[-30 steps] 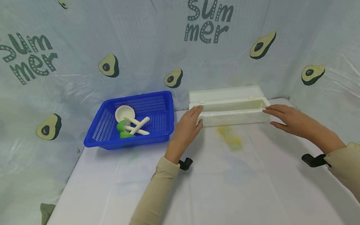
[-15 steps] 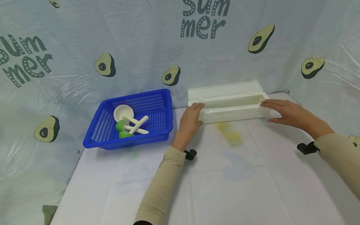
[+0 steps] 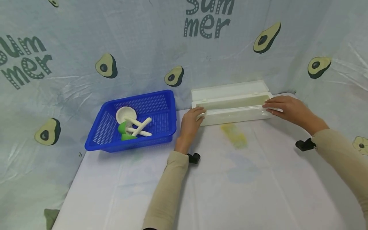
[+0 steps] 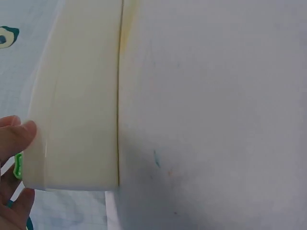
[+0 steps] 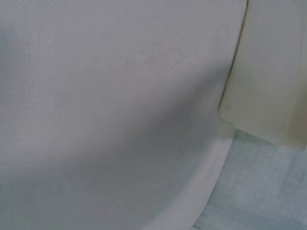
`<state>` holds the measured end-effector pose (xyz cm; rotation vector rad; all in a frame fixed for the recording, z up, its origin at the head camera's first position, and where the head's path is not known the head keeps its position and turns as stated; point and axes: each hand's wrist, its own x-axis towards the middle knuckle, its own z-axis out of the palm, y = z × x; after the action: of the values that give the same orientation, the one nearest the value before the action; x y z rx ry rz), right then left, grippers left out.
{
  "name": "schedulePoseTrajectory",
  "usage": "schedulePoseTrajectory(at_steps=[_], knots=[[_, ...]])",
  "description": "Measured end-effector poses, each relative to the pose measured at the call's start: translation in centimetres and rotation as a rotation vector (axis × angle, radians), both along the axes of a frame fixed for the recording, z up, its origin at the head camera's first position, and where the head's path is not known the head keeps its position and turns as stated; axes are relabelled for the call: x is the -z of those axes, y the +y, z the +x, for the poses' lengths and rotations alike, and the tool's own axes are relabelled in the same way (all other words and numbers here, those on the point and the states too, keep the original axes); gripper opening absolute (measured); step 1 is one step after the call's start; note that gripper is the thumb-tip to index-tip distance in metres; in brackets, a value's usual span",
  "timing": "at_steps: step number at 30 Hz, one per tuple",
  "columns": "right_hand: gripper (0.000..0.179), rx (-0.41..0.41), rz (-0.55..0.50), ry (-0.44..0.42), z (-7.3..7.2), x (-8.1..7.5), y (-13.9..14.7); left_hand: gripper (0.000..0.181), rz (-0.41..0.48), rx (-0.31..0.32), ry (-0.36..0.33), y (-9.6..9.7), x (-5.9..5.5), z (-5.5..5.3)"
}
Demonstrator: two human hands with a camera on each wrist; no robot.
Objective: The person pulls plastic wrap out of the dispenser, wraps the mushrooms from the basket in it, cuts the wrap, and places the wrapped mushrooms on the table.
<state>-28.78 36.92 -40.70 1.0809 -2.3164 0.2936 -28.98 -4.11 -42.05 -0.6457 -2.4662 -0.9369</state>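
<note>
Patterned cloth (image 3: 143, 41): it is hanging beyond my left grip (image 3: 191, 122) and right grip (image 3: 288, 109).
Counter (image 3: 224, 191): it is spreading beneath both.
Blue basket (image 3: 162, 127): it is standing just left of my left grip.
White box (image 3: 233, 116): it is lying between my grips, its lid leaning back, open.
Left grip: I am pinching the box's near left corner.
Right grip: I am pinching its near right corner.
Green-and-white utensils (image 3: 141, 126): they are crossing inside the basket, left of me.

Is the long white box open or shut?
Open: the white box has its lid leaning back behind it, and the hollow inside shows.
</note>
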Motion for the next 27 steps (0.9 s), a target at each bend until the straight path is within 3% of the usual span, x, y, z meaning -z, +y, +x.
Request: schedulePoseTrajectory(at_steps=[3, 6, 13, 18, 23, 27], knots=[[0.043, 0.013, -0.034, -0.020, 0.1, -0.4, -0.2, 0.021, 0.110, -0.002, 0.014, 0.2, 0.0, -0.1], [0.037, 0.070, -0.088, -0.093, 0.2, -1.0, -0.4, 0.017, 0.216, -0.009, 0.009, 0.6, -0.3, -0.3], [0.025, 0.242, -0.171, -0.316, 0.5, -2.2, -0.8, 0.014, 0.446, -0.088, -0.160, 1.4, -1.1, -0.9], [0.019, 0.310, -0.288, -0.516, 0.3, -3.1, -0.5, 0.014, 0.495, -0.106, -0.216, 1.6, -1.6, -1.5], [0.024, 0.289, -0.355, -0.743, -0.2, -3.6, 0.3, 0.013, 0.546, -0.016, -0.200, 1.7, -1.7, -2.0], [0.028, 0.271, -0.338, -0.807, -0.7, -3.9, 0.6, 0.014, 0.569, 0.051, -0.184, 1.5, -1.4, -2.4]])
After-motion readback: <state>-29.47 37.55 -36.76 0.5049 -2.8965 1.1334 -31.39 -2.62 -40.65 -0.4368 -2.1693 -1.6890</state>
